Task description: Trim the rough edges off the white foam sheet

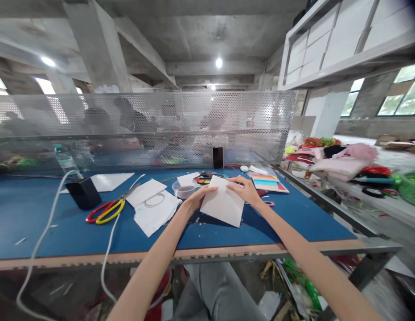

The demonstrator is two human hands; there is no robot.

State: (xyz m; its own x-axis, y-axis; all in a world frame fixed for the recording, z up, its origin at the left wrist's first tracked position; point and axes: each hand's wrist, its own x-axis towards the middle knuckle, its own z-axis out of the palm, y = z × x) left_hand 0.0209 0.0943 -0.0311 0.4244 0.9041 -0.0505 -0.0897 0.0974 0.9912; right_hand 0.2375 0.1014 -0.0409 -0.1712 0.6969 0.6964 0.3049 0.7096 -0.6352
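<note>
A blank white card (223, 208) is held tilted above the blue table by both hands. My left hand (199, 197) grips its left edge, with the thumb lying on the face toward me. At the upper right, my right hand (246, 191) is closed over the card's edge. Behind the card, a paint palette (203, 180) with coloured wells is partly covered. A small clear plastic tub (184, 191) stands left of it. Beyond my right hand lies a card painted in coloured stripes (268, 182). Something pink (269, 203) pokes out beneath the right wrist.
Scissors (108, 211) with red and yellow handles lie left, beside white sheets (154, 209). A black box (83, 194), a white cable (48, 223) and a bottle (64, 159) are farther left. A phone (218, 158) leans by the perforated metal screen (154, 116).
</note>
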